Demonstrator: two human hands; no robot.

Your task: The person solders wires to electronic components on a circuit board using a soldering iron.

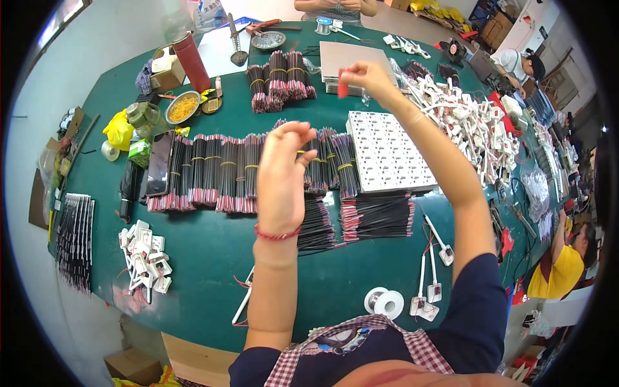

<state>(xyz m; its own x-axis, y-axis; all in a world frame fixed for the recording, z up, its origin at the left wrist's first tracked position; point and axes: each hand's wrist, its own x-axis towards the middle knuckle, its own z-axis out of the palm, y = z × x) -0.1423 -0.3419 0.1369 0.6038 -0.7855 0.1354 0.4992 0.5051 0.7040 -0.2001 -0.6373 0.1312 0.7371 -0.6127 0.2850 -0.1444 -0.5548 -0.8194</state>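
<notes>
My right hand is raised over the far side of the table, in front of a stack of pale boards. Its fingers pinch a small red piece whose kind I cannot make out. My left hand hovers above a row of black wire bundles tied with yellow bands. Its fingers curve to the right, apart from the thumb, with nothing visible in them. Beside the row lies a stack of white printed panels. Loose black wires with red ends spread in front of it.
White stick-shaped parts with square heads pile up at the right and at the left. A solder spool stands near my body. Farther back are a red flask, a bowl of yellow bands and more wire bundles. Other people sit around.
</notes>
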